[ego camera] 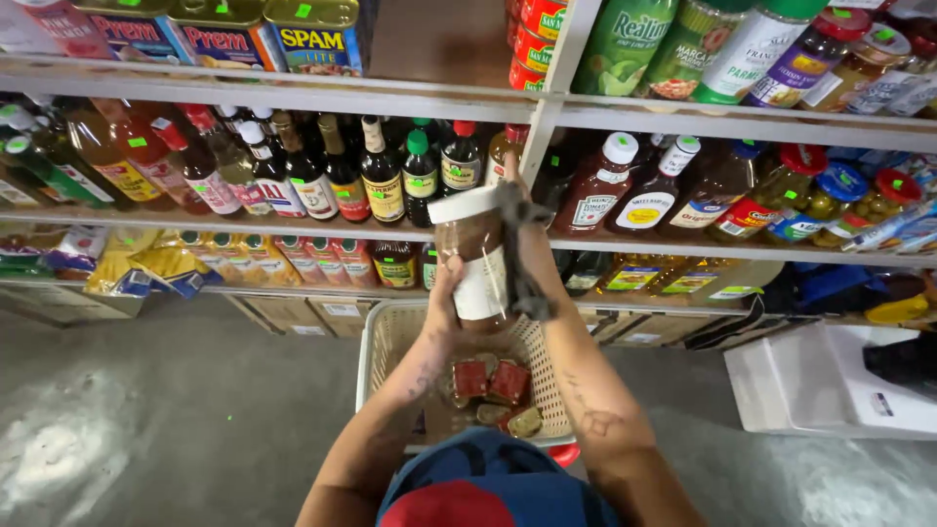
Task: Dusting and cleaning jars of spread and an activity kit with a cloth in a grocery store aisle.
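Note:
A jar (473,259) with a white lid, brown contents and a white label is held up in front of the shelves, above a cream plastic basket (383,344). My left hand (444,298) grips the jar's lower left side. Along its right side lies my right hand (519,220), fingers reaching up past the lid; a dark grey cloth band (524,283) is wrapped round that hand and wrist. In the basket lie several small items, among them two red-labelled ones (491,381).
White metal shelves (293,98) carry tins on top, dark sauce bottles (342,181) in the middle and yellow packets (146,259) lower left. Cardboard boxes (283,312) stand under them. A white box-like stand (830,385) sits at right on the grey floor (176,429).

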